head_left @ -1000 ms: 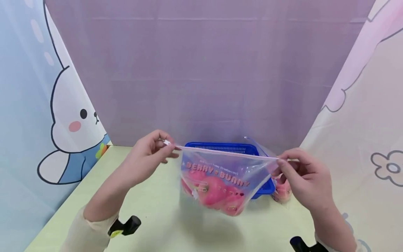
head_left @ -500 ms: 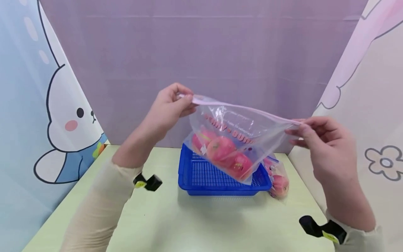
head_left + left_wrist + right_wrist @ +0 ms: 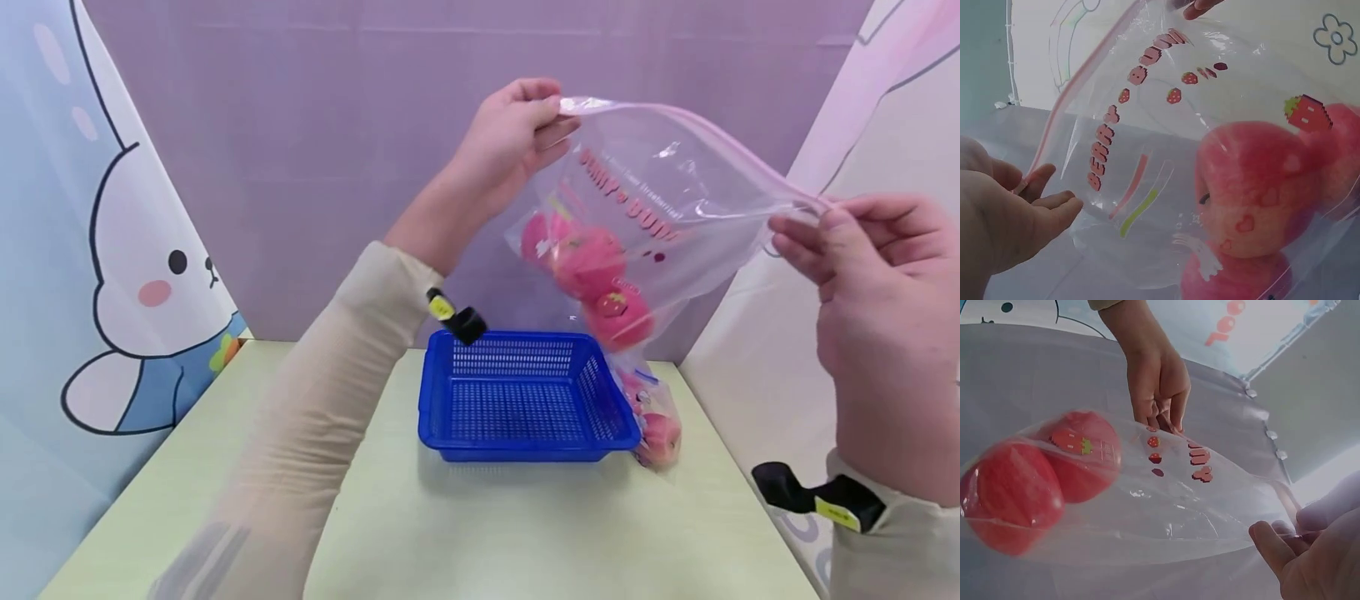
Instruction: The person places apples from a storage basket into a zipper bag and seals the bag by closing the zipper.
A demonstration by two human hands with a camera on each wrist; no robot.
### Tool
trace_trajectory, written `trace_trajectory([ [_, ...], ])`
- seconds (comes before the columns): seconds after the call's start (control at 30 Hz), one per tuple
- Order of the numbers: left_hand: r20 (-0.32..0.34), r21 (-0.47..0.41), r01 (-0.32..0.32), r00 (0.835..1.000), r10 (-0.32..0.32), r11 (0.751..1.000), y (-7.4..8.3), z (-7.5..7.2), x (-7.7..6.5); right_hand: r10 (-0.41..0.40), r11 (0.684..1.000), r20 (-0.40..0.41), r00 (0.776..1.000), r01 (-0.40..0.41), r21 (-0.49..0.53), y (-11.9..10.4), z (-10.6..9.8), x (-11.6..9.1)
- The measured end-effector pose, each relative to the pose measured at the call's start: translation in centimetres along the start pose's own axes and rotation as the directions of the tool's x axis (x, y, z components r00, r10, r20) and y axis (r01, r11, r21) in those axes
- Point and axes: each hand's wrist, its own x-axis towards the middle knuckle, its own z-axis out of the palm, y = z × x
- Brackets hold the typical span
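Observation:
A clear zip bag [image 3: 697,192] with a pink top strip and red "BERRY BUNNY" lettering hangs tilted above the table, its right part lower. Red apples [image 3: 592,262] lie together at its bottom; in the left wrist view an apple [image 3: 1254,187] shows a dark stem. My left hand [image 3: 517,137] pinches the bag's upper left corner between thumb and fingers. At the other top corner my right hand [image 3: 888,267] grips the strip, also thumb against fingers. Below and to the left of the bag stands a blue plastic basket [image 3: 525,455], its perforated floor showing.
A second clear bag [image 3: 660,433] with reddish fruit leans on the table against the basket's right side. The pale green table [image 3: 420,533] ends at a purple cloth backdrop [image 3: 337,192]. Printed cloths [image 3: 161,275] hang at both sides.
Both hands have lifted the bag of apples upward and to the right, from in front of the basket to above its right side. The basket and second bag stay put.

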Motion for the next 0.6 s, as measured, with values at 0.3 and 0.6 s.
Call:
trace_trajectory([
  [0.3, 0.036, -0.128, 0.191, 0.981, -0.188, 0.973, -1.8, 3.9, 5.1, -0.034, 0.999, -0.081, 0.996, 0.033, -0.014, -1.6, -0.8, 1.0],
  [0.6, 0.027, -0.222, 0.289, 0.957, -0.290, 0.931, -7.1, 5.7, 7.9, 0.003, 0.974, -0.191, 0.982, -0.046, -0.224, -1.6, -3.6, 0.4],
])
